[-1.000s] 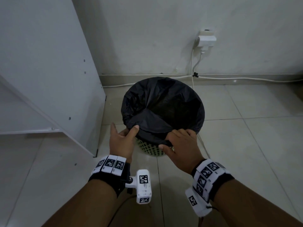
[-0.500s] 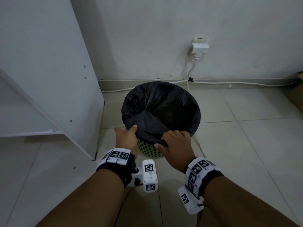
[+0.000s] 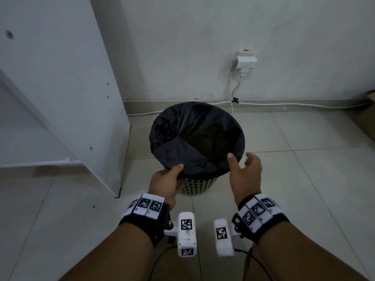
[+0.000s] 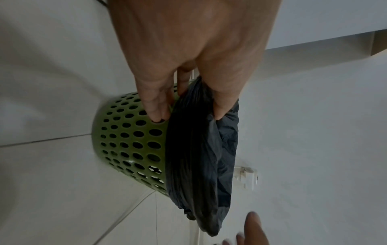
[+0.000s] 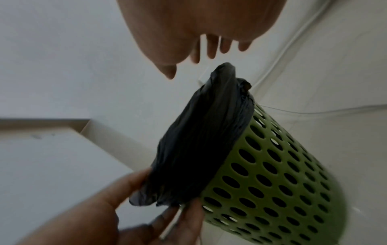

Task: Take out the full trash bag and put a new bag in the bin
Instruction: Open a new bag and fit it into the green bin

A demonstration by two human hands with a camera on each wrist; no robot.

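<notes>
A green perforated bin point(image 3: 194, 184) point(image 4: 130, 140) point(image 5: 278, 174) stands on the tiled floor with a black trash bag point(image 3: 194, 138) point(image 4: 196, 157) point(image 5: 201, 140) folded over its rim. My left hand point(image 3: 168, 181) point(image 4: 188, 66) pinches the bag's edge at the near left of the rim, thumb on top, fingers on the bin's wall. My right hand point(image 3: 243, 169) point(image 5: 209, 41) hovers open just off the near right of the rim, thumb raised, touching nothing. What lies inside the bag is too dark to tell.
A white cabinet panel point(image 3: 67, 88) stands close on the left of the bin. Behind it the wall carries a white plug adapter point(image 3: 246, 61), and a white cable point(image 3: 284, 104) runs along the skirting. A brown box corner point(image 3: 367, 118) shows far right.
My right hand has let go of the bag's near edge and moved right, opening beside the rim. The left hand keeps its pinch. The view has pulled back a little.
</notes>
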